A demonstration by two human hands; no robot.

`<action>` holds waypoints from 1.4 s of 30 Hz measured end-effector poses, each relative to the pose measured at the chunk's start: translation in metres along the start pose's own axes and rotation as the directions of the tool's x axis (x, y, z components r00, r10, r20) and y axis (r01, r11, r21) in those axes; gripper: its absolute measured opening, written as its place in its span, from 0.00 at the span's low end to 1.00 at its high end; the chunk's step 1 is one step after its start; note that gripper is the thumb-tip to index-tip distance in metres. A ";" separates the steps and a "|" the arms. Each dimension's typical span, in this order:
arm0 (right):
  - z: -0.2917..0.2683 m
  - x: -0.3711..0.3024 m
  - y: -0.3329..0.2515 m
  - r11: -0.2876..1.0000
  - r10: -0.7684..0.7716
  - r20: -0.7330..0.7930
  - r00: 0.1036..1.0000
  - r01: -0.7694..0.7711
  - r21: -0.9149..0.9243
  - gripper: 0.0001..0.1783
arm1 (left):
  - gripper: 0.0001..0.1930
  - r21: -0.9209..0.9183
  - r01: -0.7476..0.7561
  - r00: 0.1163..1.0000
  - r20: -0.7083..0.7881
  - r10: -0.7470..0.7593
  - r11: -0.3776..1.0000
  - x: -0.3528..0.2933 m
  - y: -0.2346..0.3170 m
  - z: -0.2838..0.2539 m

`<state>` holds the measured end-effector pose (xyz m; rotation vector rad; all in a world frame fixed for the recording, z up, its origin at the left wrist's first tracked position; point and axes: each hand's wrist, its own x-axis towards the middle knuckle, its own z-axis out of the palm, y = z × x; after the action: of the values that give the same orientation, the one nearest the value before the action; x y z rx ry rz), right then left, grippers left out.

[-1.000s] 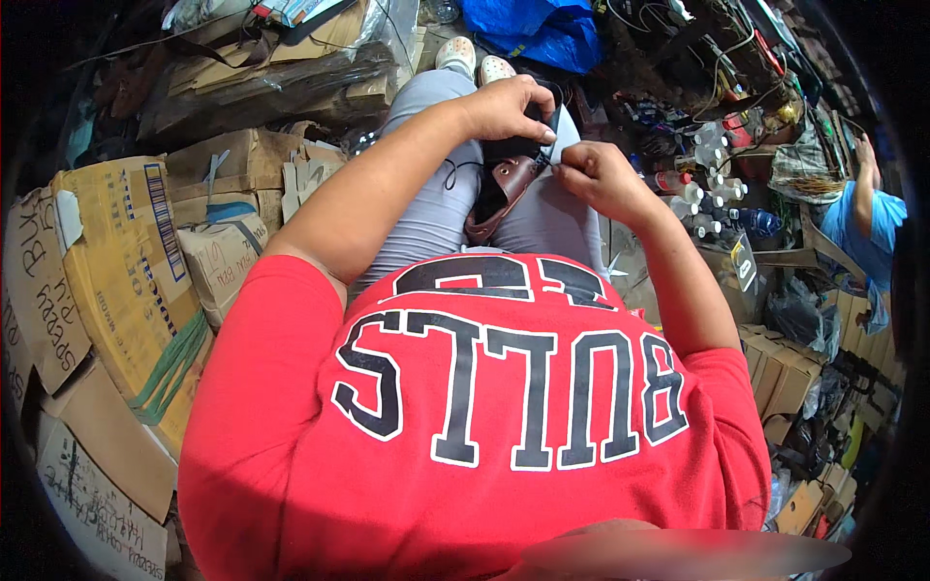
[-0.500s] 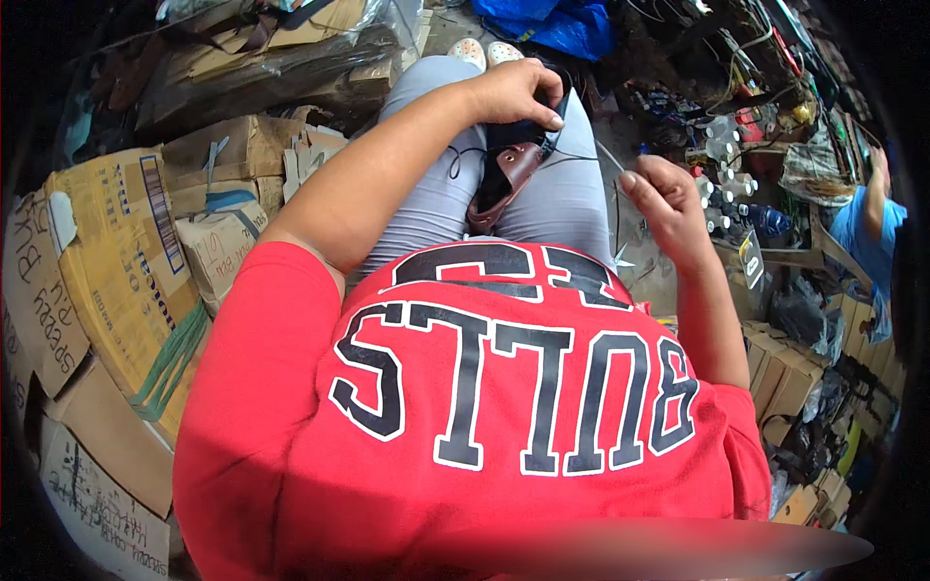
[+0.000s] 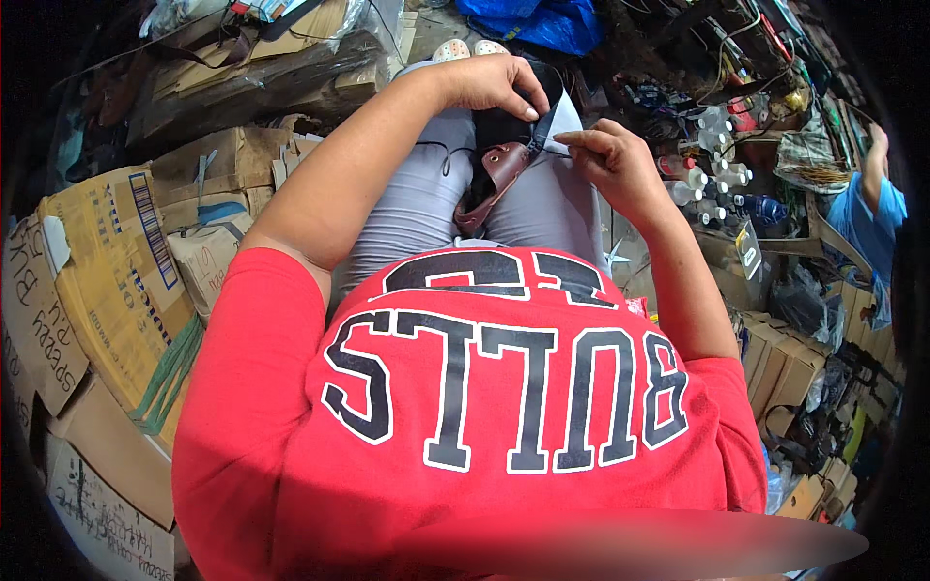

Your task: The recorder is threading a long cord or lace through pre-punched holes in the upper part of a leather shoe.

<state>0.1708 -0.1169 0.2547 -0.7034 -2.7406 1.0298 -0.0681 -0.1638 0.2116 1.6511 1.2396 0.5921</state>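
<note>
Between my thighs rests a shoe (image 3: 506, 165) with a brown leather upper, eyelets and a dark inside. My left hand (image 3: 502, 85) reaches over its far end, fingers bent and closed on the dark edge there. My right hand (image 3: 612, 167) is just right of the shoe, thumb and fingers pinched together beside that same edge. Whatever it pinches is too small to make out now. A black thread (image 3: 444, 153) lies in a loop over my left thigh and runs toward the shoe.
Flattened cardboard boxes (image 3: 116, 281) are stacked along my left. Several small bottles (image 3: 712, 174) stand to the right, near a hanging card tag (image 3: 748, 250). A blue plastic sheet (image 3: 542, 21) lies beyond my feet. Another person's arm (image 3: 877, 165) shows at the far right.
My right hand has moved left and up, closer to the shoe; the thin pale tool seen in it before is no longer visible. My left hand keeps its hold.
</note>
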 end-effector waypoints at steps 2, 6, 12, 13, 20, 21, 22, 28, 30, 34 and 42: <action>-0.002 0.002 -0.005 0.998 0.024 0.004 1.000 -0.023 -0.058 0.13 | 0.13 -0.033 -0.003 1.000 -0.015 0.003 0.999 0.000 -0.001 0.002; -0.003 0.003 -0.017 0.981 -0.048 -0.014 0.999 0.044 -0.191 0.11 | 0.13 -0.007 0.002 1.000 -0.016 -0.002 1.000 0.001 -0.002 0.003; 0.006 0.006 -0.021 0.964 -0.080 -0.054 0.995 0.063 -0.258 0.11 | 0.13 -0.060 -0.037 0.999 -0.017 0.036 0.998 0.000 -0.001 0.005; 0.008 0.006 -0.022 0.964 -0.056 -0.048 0.997 0.042 -0.263 0.09 | 0.13 -0.043 -0.042 0.999 -0.018 0.042 0.998 0.000 -0.001 0.005; 0.012 0.009 0.018 0.964 0.044 0.012 0.999 -0.045 0.263 0.11 | 0.13 0.042 -0.116 0.992 -0.041 0.117 0.992 -0.003 -0.003 0.006; 0.010 0.011 0.025 0.969 0.057 0.073 0.996 -0.073 0.235 0.11 | 0.13 0.041 -0.118 0.992 -0.040 0.119 0.992 -0.004 -0.002 0.007; 0.010 0.013 0.028 0.970 0.056 0.074 0.996 -0.072 0.234 0.11 | 0.13 0.054 -0.114 0.992 -0.044 0.116 0.992 -0.003 -0.001 0.007; 0.015 0.013 0.011 0.993 0.017 -0.005 1.000 -0.016 0.118 0.09 | 0.14 0.118 -0.086 0.992 -0.079 0.095 0.989 -0.002 -0.002 0.009; 0.013 0.010 0.009 0.996 -0.083 -0.044 0.996 0.082 -0.022 0.09 | 0.14 0.124 -0.075 0.993 -0.087 0.086 0.990 -0.001 0.000 0.009; -0.005 0.017 -0.002 0.874 -0.332 0.022 0.943 0.316 -0.369 0.10 | 0.14 0.129 -0.090 0.991 -0.089 0.102 0.988 -0.004 -0.005 0.012; 0.020 0.016 0.031 0.980 -0.045 -0.020 0.999 0.048 0.195 0.10 | 0.14 0.141 -0.095 0.993 -0.062 0.105 0.985 0.000 -0.002 0.011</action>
<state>0.1635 -0.1005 0.2188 -0.6105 -2.5819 1.2553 -0.0607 -0.1682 0.2052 1.8302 1.2770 0.6422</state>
